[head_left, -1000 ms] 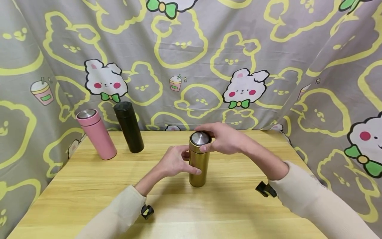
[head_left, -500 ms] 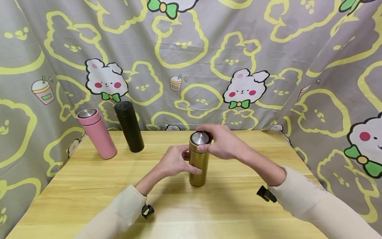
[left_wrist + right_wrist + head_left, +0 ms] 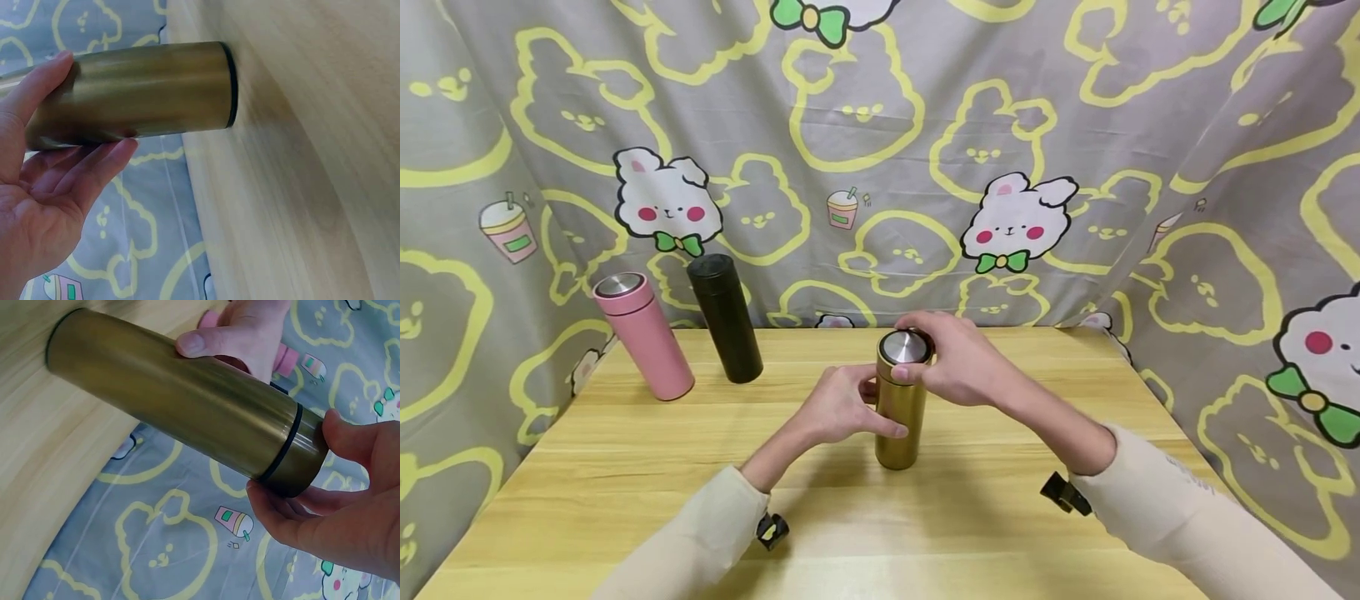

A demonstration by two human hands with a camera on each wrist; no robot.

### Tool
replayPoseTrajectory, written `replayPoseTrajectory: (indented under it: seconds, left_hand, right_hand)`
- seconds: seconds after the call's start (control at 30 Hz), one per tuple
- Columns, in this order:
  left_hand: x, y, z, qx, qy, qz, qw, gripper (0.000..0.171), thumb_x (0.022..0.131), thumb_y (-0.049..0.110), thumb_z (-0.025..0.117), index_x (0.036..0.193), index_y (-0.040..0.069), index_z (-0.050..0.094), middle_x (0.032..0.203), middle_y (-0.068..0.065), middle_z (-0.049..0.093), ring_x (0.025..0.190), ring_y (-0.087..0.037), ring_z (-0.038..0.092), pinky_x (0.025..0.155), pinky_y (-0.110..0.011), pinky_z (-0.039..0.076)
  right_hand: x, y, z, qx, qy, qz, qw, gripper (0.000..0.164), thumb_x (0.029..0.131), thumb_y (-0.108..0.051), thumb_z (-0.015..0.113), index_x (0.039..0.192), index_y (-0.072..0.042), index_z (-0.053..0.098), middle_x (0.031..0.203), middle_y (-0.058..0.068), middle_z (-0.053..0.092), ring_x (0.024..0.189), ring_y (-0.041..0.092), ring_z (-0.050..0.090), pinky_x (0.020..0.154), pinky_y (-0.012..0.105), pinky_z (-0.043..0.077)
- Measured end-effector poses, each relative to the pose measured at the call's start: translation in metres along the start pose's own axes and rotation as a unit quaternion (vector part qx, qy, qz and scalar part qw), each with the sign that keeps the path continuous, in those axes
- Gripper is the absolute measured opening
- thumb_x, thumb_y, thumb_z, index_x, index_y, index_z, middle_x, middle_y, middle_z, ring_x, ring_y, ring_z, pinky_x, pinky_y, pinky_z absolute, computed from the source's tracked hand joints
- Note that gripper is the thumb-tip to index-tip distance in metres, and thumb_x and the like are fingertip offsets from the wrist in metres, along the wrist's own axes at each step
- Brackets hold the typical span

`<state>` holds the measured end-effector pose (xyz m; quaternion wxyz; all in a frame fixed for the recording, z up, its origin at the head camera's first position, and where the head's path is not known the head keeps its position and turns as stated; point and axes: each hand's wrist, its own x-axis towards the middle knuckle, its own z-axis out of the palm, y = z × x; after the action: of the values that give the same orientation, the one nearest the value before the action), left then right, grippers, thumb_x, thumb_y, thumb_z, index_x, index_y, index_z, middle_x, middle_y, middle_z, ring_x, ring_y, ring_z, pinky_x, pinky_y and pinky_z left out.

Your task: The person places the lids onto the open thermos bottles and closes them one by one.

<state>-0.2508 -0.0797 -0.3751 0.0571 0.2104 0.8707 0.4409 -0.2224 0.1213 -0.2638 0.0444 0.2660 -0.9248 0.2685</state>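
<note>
A gold thermos bottle (image 3: 898,421) stands upright near the middle of the wooden table. My left hand (image 3: 838,407) grips its body from the left, thumb across the front; in the left wrist view the fingers (image 3: 103,165) curve under the gold side. Around the lid (image 3: 299,461) at the top, my right hand (image 3: 958,358) holds with thumb and fingers on opposite sides. A dark ring marks the seam between lid and body in the right wrist view. The lid's top is a shiny silver disc with a black rim.
To the left stand a pink thermos bottle (image 3: 651,346) with a silver-topped lid and a black thermos bottle (image 3: 727,325). A grey patterned curtain (image 3: 880,167) hangs behind and along both sides of the table (image 3: 700,467).
My right hand has turned slightly around the lid, its wrist lowering and its thumb shifting left across the front. My left hand and the bottle's body stay in place.
</note>
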Motion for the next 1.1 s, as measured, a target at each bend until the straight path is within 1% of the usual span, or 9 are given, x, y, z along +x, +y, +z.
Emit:
replayPoseTrajectory:
  seconds: [0.1,0.23,0.4,0.6,0.67,0.73,0.9,1.0,1.1]
  left_hand:
    - [-0.001,-0.001,-0.002,0.002,-0.005,0.001,1.0000,0.063,0.060,0.046,0.096,0.115,0.032,0.070,0.104,0.011,0.076,0.095,-0.007,0.072,0.081,-0.031,0.059]
    - [-0.001,0.001,-0.001,0.006,-0.009,0.002,0.9999,0.065,0.060,0.046,0.096,0.118,0.031,0.069,0.107,0.009,0.076,0.096,-0.009,0.072,0.082,-0.031,0.059]
    - [-0.001,0.000,-0.001,0.008,-0.010,0.002,0.9999,0.067,0.061,0.046,0.096,0.120,0.032,0.068,0.114,0.007,0.075,0.101,-0.012,0.072,0.083,-0.031,0.059]
    - [-0.001,0.000,-0.001,0.009,-0.008,0.001,0.9999,0.065,0.061,0.045,0.096,0.119,0.032,0.068,0.114,0.008,0.075,0.102,-0.011,0.072,0.085,-0.032,0.058]
    - [-0.002,0.000,-0.001,0.009,-0.003,0.001,1.0000,0.064,0.062,0.044,0.096,0.118,0.032,0.069,0.113,0.009,0.075,0.102,-0.011,0.072,0.086,-0.032,0.058]
    - [-0.004,0.001,-0.001,0.006,0.003,0.000,1.0000,0.063,0.062,0.043,0.096,0.118,0.032,0.069,0.111,0.009,0.076,0.101,-0.010,0.072,0.087,-0.032,0.058]
    - [-0.005,0.001,-0.001,-0.005,0.020,0.000,0.9998,0.060,0.063,0.039,0.097,0.116,0.029,0.070,0.106,0.007,0.077,0.097,-0.009,0.073,0.084,-0.032,0.059]
    - [-0.004,0.001,-0.006,0.000,0.041,-0.002,0.9991,0.059,0.062,0.037,0.097,0.114,0.026,0.070,0.102,0.006,0.077,0.094,-0.009,0.073,0.082,-0.032,0.059]
    - [-0.004,0.001,-0.018,0.007,0.066,-0.013,0.9977,0.061,0.062,0.036,0.098,0.114,0.024,0.070,0.100,0.004,0.077,0.091,-0.011,0.073,0.080,-0.034,0.059]
  right_hand:
    - [0.001,0.001,-0.001,0.014,-0.014,0.002,1.000,0.048,0.087,-0.026,0.081,0.129,-0.010,0.063,0.115,0.004,0.069,0.102,0.021,0.064,0.092,0.042,0.051]
    - [-0.001,0.002,-0.002,0.030,-0.025,0.001,0.999,0.052,0.088,-0.025,0.080,0.133,-0.007,0.061,0.120,0.006,0.067,0.105,0.022,0.064,0.094,0.042,0.052]
    - [-0.001,0.003,-0.001,0.028,-0.029,-0.004,0.999,0.053,0.090,-0.025,0.079,0.134,-0.004,0.059,0.123,0.009,0.066,0.110,0.025,0.063,0.097,0.044,0.051]
    - [-0.001,0.005,-0.002,0.028,-0.030,-0.014,0.999,0.053,0.090,-0.026,0.078,0.133,-0.003,0.059,0.121,0.010,0.067,0.108,0.026,0.063,0.095,0.045,0.051]
    - [0.000,0.004,-0.003,0.032,-0.034,-0.011,0.999,0.053,0.090,-0.027,0.078,0.134,-0.004,0.059,0.122,0.008,0.067,0.109,0.025,0.063,0.096,0.045,0.051]
    - [0.000,0.003,-0.004,0.032,-0.042,-0.002,0.999,0.057,0.091,-0.030,0.076,0.139,-0.006,0.056,0.127,0.008,0.065,0.113,0.026,0.063,0.098,0.046,0.050]
    - [-0.003,0.003,-0.006,0.031,-0.055,0.029,0.998,0.074,0.094,-0.039,0.071,0.154,-0.011,0.039,0.144,0.012,0.056,0.127,0.032,0.058,0.103,0.050,0.050]
    - [-0.004,0.006,-0.007,0.036,-0.045,0.049,0.997,0.076,0.095,-0.045,0.068,0.157,-0.014,0.035,0.144,0.015,0.056,0.126,0.035,0.059,0.100,0.051,0.051]
    - [-0.005,0.012,-0.008,0.043,-0.032,0.068,0.996,0.075,0.096,-0.046,0.066,0.156,-0.013,0.035,0.141,0.018,0.057,0.124,0.036,0.060,0.101,0.052,0.051]
